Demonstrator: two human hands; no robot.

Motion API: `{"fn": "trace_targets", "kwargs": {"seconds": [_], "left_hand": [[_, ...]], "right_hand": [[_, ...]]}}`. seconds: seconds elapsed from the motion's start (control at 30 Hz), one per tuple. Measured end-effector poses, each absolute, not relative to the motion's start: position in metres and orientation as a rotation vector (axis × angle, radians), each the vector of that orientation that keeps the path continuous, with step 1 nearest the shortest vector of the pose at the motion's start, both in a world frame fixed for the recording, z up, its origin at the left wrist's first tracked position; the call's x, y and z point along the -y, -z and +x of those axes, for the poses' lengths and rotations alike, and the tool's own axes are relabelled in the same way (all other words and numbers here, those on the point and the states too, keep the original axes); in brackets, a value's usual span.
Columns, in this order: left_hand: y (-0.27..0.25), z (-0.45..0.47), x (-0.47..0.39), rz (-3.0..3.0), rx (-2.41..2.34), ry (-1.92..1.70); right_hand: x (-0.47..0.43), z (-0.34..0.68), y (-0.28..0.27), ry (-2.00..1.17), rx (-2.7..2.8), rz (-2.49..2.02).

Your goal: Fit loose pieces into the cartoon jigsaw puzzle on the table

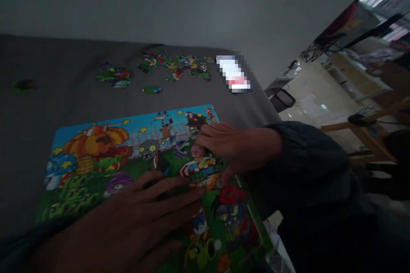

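Observation:
A jigsaw puzzle board (96, 136) with a bright cartoon picture of a pumpkin, green plants and grey zombies lies in front of me on dark cloth. My left hand (137, 217) rests flat across its lower middle, fingers stretched toward the right and covering part of the picture. At the right side of the board is my right hand (227, 145). Its bent fingertips touch the picture, while the thumb stands apart from them near the board's right edge. I see no separate piece in either hand. The picture is dim and slightly blurred around the fingers.
Loose puzzle pieces (188, 66) lie in a heap beyond the board, with another cluster (117, 76) to their left. Single pieces (152, 89) lie apart. A lit, pixelated phone-like screen (233, 72) is near the table's right edge. Past it are floor and furniture.

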State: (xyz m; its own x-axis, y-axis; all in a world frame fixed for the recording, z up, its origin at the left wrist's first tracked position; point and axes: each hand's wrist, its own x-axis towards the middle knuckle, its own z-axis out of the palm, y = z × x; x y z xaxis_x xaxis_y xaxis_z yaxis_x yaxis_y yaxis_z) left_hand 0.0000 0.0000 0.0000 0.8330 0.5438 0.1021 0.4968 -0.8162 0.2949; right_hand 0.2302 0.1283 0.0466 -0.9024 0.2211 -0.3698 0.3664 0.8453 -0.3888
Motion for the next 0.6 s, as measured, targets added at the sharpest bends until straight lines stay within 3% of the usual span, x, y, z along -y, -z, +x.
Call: {"fn": "trace_targets", "kwargs": {"seconds": [0.6], "left_hand": [[0.012,0.011,0.006,2.933,-0.878,-0.262]], "right_hand": [[-0.143,0.226,-0.033,0.692,-2.832,0.33]]}}
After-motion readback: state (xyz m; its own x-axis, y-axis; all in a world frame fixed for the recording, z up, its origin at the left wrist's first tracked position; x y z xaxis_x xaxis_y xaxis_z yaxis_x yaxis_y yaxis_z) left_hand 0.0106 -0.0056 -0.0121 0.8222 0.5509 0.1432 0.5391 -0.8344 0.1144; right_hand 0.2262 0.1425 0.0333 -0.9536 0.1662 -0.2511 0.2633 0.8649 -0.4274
